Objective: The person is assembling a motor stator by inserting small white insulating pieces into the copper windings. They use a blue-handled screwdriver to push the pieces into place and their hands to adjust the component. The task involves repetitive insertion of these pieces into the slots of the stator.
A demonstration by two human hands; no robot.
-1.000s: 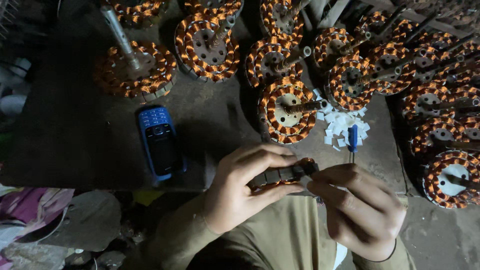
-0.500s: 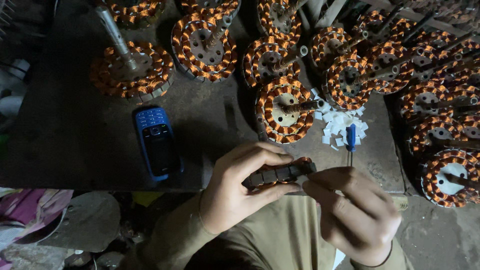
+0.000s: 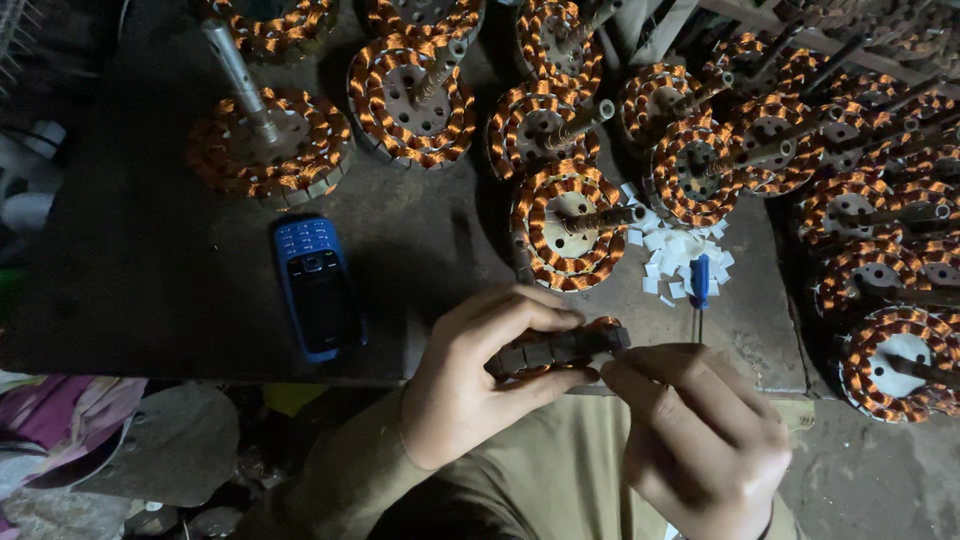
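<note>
My left hand (image 3: 480,385) grips a round copper-wound stator (image 3: 558,348) by its dark laminated rim, held on edge just over the near edge of the dark worktable (image 3: 150,260). My right hand (image 3: 700,440) pinches at the stator's right end with closed fingertips; what lies between them is hidden. A small blue-handled screwdriver (image 3: 700,285) lies just beyond my right hand, on a heap of small white paper slips (image 3: 675,255).
Several copper-wound stators with steel shafts stand across the table's back and right side, the nearest (image 3: 570,225) just beyond my hands. A blue keypad phone (image 3: 318,285) lies to the left. Cloth and clutter sit below the table at the lower left.
The view has shifted slightly. Both hands stay on the stator, and the right hand's fingers have moved a little at its right end.
</note>
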